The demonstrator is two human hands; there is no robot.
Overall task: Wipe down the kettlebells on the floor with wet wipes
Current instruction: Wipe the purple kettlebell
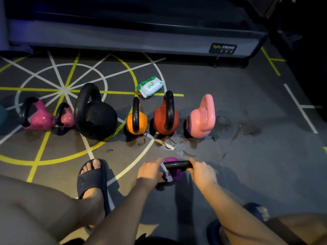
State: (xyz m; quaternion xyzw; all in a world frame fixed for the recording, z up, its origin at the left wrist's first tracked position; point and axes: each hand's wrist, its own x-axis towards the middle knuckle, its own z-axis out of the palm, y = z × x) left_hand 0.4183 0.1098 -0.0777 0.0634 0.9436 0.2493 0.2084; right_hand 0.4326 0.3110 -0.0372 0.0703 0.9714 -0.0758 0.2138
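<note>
purple kettlebell (pixel 172 175): on floor (pixel 230 89) nearest the feet, apart from kettlebell row (pixel 95 114)
left hand (pixel 150 169): fingers curled on white wet wipe (pixel 166 172), against handle's left end
right hand (pixel 201 172): fingers wrapped round handle's right end
wipes pack (pixel 150 87): on floor behind the row

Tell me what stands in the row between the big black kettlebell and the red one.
In the head view, one orange kettlebell with a black handle stands between the black kettlebell and the red kettlebell.

Grey machine base (pixel 123 39), perhaps a treadmill, behind line-marked floor (pixel 230 89); 2 dark slides (pixel 92 179)
</note>
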